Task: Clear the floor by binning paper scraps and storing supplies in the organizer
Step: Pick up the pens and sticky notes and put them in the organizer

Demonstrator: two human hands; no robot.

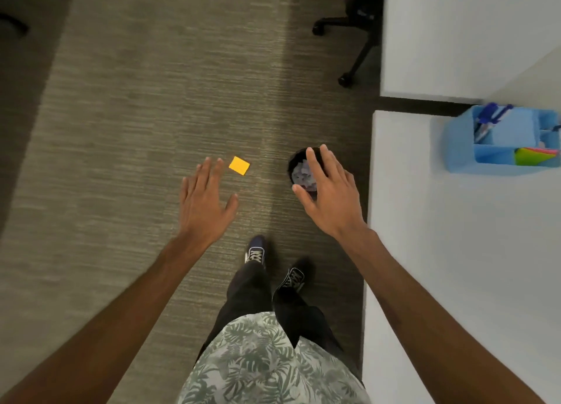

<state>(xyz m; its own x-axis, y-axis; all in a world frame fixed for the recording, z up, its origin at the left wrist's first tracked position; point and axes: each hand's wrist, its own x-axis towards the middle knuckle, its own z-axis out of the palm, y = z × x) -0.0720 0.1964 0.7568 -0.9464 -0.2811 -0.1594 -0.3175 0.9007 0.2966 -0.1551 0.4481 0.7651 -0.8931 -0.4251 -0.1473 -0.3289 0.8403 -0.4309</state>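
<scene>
Here, a small flat yellow-orange paper square (239,166) lies on the ribbed grey-brown carpet (121,115), turned diamond-wise with 1 corner pointing far, just right of the left hand's fingertips. Both the left hand (204,203) and right hand (329,191) are spread, flat and empty. The right hand hovers over a round black bin (296,160) of crumpled white paper, left of the white desk (425,251) bearing a blue plastic organizer (461,148).

Both forearms are bare, no sleeves seen down to the left hand (203,203) and right hand (331,194). A pale shirt (267,364) printed with grey-green palm leaves is worn untucked over black trousers (252,294). Dark lace-up sneakers (256,250) are fitted with light laces and white sole edging.
</scene>
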